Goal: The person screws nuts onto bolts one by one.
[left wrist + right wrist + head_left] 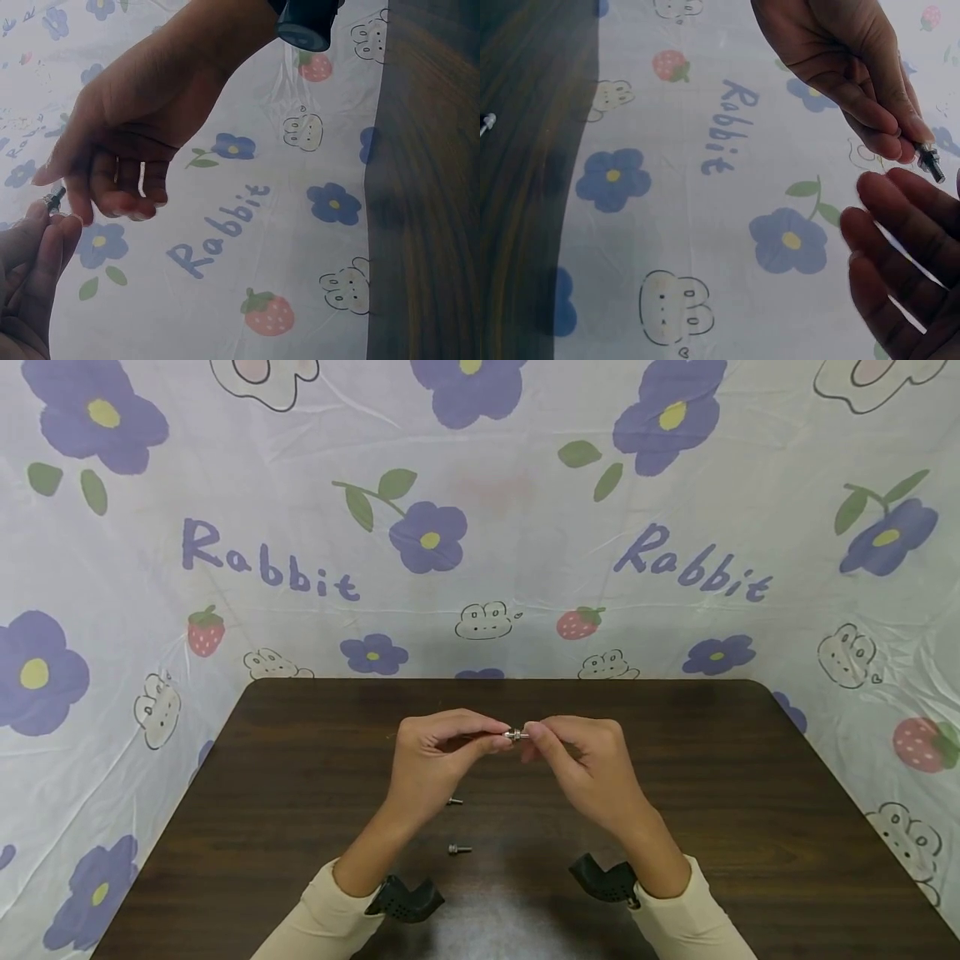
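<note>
Above the middle of the table, my left hand (431, 752) pinches a small silver bolt (514, 735) between thumb and fingertips. Its threaded end points toward my right hand (592, 760). From the right wrist, the bolt (930, 161) shows a collar, like a nut or washer, and a bare dark threaded tip. My right thumb and forefinger lie on either side of that tip in the left wrist view, spread apart, and its other fingers are loosely bent. Two similar bolts lie on the table left of centre: the nearer bolt (460, 849) in full, the farther bolt (455, 801) partly behind my left wrist.
The dark wood-grain table (750, 793) has rounded far corners. A white cloth (525, 560) printed with flowers, strawberries and rabbits hangs behind and at both sides. Black wrist devices, a left one (408, 900) and a right one (603, 878), jut inward from the cuffs.
</note>
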Motion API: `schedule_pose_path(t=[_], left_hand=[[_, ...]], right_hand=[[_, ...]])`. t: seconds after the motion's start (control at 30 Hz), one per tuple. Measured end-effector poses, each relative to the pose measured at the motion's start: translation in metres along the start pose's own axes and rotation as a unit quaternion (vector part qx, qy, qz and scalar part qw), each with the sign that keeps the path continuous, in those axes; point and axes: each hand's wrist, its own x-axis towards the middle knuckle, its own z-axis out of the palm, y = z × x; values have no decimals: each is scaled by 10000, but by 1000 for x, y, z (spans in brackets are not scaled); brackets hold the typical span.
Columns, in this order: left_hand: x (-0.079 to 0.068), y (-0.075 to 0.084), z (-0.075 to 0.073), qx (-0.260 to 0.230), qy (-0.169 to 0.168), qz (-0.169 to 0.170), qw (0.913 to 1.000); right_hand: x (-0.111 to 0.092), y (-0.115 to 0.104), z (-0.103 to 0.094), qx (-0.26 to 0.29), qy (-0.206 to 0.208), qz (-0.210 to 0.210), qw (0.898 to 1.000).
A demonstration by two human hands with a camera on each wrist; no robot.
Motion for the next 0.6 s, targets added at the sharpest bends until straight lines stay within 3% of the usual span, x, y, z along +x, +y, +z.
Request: schedule_pose_path(t=[0.13, 0.4, 0.6], left_hand=[[0, 1, 0, 7, 46, -41, 10000], [0, 1, -2, -54, 97, 7, 9999], [1, 0, -2, 18, 90, 2, 10000]], right_hand=[[-1, 0, -1, 20, -38, 121, 9999], [4, 3, 0, 184, 124, -686, 9974], [3, 3, 0, 183, -21, -480, 9987]])
